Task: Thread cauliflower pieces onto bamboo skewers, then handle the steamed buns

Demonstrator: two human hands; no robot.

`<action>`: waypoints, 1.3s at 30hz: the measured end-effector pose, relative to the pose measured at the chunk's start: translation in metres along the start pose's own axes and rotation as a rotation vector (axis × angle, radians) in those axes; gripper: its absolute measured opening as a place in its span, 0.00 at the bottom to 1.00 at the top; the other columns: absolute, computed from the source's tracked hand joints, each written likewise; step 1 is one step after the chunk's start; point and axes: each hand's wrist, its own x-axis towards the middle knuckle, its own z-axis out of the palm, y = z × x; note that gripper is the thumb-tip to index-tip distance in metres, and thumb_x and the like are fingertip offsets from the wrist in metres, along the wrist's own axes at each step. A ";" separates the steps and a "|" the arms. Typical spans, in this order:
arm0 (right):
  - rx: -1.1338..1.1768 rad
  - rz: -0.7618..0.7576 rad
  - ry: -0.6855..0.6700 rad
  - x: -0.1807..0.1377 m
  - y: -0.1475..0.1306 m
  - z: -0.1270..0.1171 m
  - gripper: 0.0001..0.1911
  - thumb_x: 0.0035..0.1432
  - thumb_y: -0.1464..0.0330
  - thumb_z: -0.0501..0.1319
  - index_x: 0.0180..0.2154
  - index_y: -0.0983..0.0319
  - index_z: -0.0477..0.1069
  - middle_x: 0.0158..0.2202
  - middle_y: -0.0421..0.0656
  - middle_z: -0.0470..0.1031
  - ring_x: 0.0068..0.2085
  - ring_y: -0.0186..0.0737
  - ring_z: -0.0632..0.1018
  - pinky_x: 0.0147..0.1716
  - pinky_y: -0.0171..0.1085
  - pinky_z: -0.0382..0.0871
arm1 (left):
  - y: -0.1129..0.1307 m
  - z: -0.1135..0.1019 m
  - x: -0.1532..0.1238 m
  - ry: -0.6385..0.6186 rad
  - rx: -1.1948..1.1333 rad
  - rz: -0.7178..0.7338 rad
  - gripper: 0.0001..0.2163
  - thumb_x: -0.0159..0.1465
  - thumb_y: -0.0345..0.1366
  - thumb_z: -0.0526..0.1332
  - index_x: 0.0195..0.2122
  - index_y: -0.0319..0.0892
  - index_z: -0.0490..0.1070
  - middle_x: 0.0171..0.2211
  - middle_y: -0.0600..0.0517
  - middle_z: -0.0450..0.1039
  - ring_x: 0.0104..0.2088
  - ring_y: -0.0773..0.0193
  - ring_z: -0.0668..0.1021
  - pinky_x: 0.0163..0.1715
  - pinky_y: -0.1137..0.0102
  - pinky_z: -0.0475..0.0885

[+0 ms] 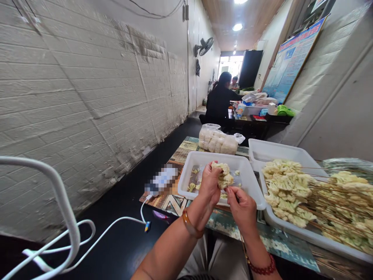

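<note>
And here the cauliflower (223, 178) sits up above the middle of the white tray (254, 182), its long axis slanting from far left to near right, knobbly florets facing right! The left hand (210, 182) is clamped on its left side, thumb across the front; the right hand (241, 202) meets the near end, fingertips pinched together on a thin skewer (241, 241) whose tail runs back beneath the wrist towards the person

Look at the room: bare tray floor opens left and right of the piece, with loose bits (191, 186) scattered there, all inside the raised rim. On the right it's tight, the second tray (305, 232) of skewered cauliflower (287, 190) close beside; the bagged food (217, 140) crowds the far rim, and near side, a strip of worktop (285, 242) shows
</note>
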 end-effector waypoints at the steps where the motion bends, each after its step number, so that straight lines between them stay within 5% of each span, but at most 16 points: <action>1: 0.000 0.003 -0.008 0.000 0.000 0.000 0.23 0.62 0.53 0.54 0.29 0.63 0.75 0.19 0.38 0.68 0.21 0.34 0.68 0.24 0.32 0.61 | 0.000 0.000 0.000 -0.007 -0.004 -0.002 0.19 0.44 0.30 0.64 0.38 0.42 0.64 0.27 0.57 0.66 0.25 0.70 0.70 0.25 0.73 0.64; 17: -0.032 0.029 -0.009 -0.002 0.004 -0.001 0.22 0.61 0.53 0.54 0.27 0.62 0.73 0.19 0.38 0.68 0.22 0.34 0.68 0.24 0.33 0.61 | 0.002 0.004 -0.006 -0.029 -0.051 0.007 0.13 0.44 0.29 0.63 0.32 0.42 0.63 0.24 0.59 0.65 0.23 0.72 0.68 0.25 0.74 0.63; 28: 0.043 0.088 -0.045 -0.001 0.008 -0.003 0.22 0.60 0.52 0.55 0.25 0.61 0.72 0.18 0.38 0.67 0.22 0.34 0.68 0.23 0.32 0.61 | 0.011 -0.001 -0.003 -0.053 0.000 0.039 0.20 0.49 0.37 0.66 0.43 0.41 0.65 0.31 0.53 0.73 0.30 0.66 0.75 0.31 0.71 0.67; 39: 0.015 0.077 -0.039 -0.002 0.007 -0.003 0.23 0.60 0.51 0.54 0.27 0.62 0.73 0.18 0.38 0.67 0.22 0.35 0.68 0.24 0.34 0.61 | 0.005 0.004 -0.001 0.014 0.063 0.060 0.21 0.46 0.33 0.66 0.41 0.41 0.64 0.29 0.55 0.70 0.26 0.68 0.73 0.29 0.72 0.67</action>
